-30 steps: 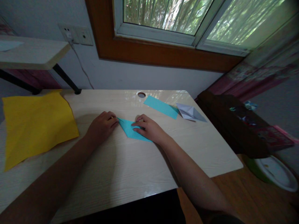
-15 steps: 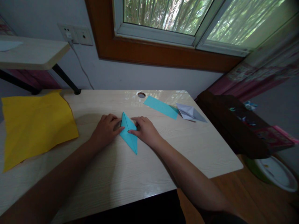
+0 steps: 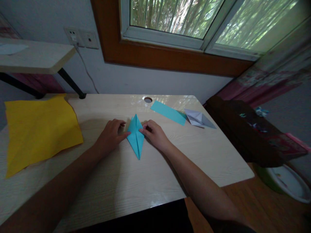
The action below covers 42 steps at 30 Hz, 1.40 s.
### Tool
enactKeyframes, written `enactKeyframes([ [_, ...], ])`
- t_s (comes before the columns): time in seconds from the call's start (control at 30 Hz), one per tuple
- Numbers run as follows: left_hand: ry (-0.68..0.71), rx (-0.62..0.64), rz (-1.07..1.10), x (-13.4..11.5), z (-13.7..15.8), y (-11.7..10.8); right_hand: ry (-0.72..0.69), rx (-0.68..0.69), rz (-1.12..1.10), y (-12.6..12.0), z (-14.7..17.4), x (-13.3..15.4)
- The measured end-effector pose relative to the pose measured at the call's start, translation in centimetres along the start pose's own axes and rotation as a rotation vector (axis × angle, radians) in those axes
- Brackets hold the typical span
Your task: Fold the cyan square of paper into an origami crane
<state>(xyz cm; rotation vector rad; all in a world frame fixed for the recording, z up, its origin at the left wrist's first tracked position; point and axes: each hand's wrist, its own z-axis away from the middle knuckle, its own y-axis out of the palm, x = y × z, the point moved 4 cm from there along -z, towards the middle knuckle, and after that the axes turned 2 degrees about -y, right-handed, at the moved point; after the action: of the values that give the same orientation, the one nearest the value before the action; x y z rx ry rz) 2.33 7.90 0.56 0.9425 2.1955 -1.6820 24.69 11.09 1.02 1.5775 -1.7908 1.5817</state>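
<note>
A folded turquoise paper diamond (image 3: pixel 136 137), long and pointed at both ends, lies on the pale table between my hands. A crease or slit runs down its middle, and a small second point shows beside its upper tip. My right hand (image 3: pixel 153 132) pinches the diamond's right edge, thumb on top. From the other side, my left hand (image 3: pixel 112 132) touches the left edge with its thumb tip. Its fingers are curved, with a gap between thumb and forefinger. The undersides of the folds are hidden.
A turquoise paper strip (image 3: pixel 168 112) and a folded pale paper piece (image 3: pixel 196 118) lie at the back right. A large yellow sheet (image 3: pixel 43 136) covers the left side. A raised shelf (image 3: pixel 48 58) stands at the back left. The table's right edge borders a dark brown piece of furniture (image 3: pixel 243 129).
The diamond has turned to stand straighter, its upper tip moving right and its lower tip slightly left. My left forefinger has come away from its edge. My right hand has shifted slightly right.
</note>
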Motion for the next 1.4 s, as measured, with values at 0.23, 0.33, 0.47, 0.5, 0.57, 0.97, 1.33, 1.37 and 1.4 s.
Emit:
enactKeyframes([
  [0.23, -0.205, 0.101, 0.284, 0.1, 0.0, 0.1, 0.084, -0.158, -0.28, -0.7, 0.0, -0.5],
  [0.33, -0.262, 0.152, 0.492, -0.3, 0.2, 0.3, 0.017, -0.106, -0.311, -0.5, -0.1, 0.3],
  [0.47, -0.252, 0.164, 0.702, -0.8, 0.2, 0.8, -0.053, -0.053, -0.322, -0.2, -0.2, 1.1],
  [0.5, -0.246, 0.158, 0.741, -0.8, 0.2, 0.9, -0.055, -0.047, -0.321, -0.2, -0.2, 1.2],
  [0.57, -0.238, 0.134, 0.795, -0.8, 0.1, 1.0, -0.051, -0.034, -0.319, -0.2, -0.2, 1.4],
  [0.97, -0.257, 0.128, 0.84, -0.9, -0.1, 0.4, -0.036, -0.001, -0.343, 0.2, 0.1, 1.5],
  [1.33, -0.228, 0.17, 0.628, -1.3, 0.1, -0.1, -0.027, 0.113, -0.201, 0.6, -0.1, 2.0],
  [1.37, -0.224, 0.17, 0.618, -1.4, 0.1, -0.1, -0.019, 0.11, -0.197, 0.6, -0.1, 2.1],
  [1.4, -0.22, 0.171, 0.61, -1.4, 0.2, -0.1, -0.01, 0.102, -0.2, 0.5, -0.1, 2.1],
])
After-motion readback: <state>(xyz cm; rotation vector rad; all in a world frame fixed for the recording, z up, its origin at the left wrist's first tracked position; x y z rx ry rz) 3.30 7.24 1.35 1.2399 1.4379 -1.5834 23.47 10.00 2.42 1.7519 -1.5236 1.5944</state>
